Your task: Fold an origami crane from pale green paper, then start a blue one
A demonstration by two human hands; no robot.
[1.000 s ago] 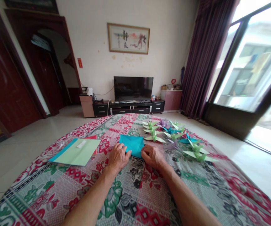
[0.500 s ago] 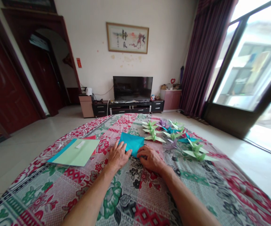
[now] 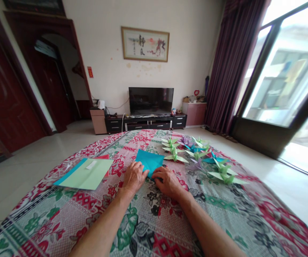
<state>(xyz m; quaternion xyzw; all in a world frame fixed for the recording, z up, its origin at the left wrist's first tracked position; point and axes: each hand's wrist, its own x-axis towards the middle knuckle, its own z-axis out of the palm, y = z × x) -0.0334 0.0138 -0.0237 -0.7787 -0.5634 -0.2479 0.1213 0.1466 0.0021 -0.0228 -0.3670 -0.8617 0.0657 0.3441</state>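
A folded teal paper (image 3: pixel 150 160) lies on the patterned tablecloth (image 3: pixel 154 221) in front of me. My left hand (image 3: pixel 134 176) rests on its near left edge, fingers curled and pressing the paper down. My right hand (image 3: pixel 167 181) sits at its near right corner, fingers bent and pinching the edge. Both hands touch the same sheet and almost meet at its near tip.
A stack of flat sheets, light green on top (image 3: pixel 86 173), lies to the left. Several folded paper cranes (image 3: pixel 196 153) in green, teal and purple stand to the right and behind. Beyond the table are a TV (image 3: pixel 151 101) on a low cabinet, a doorway and a window.
My right hand has slid left along the paper's near edge toward my left hand. The teal paper looks narrower at its near end.
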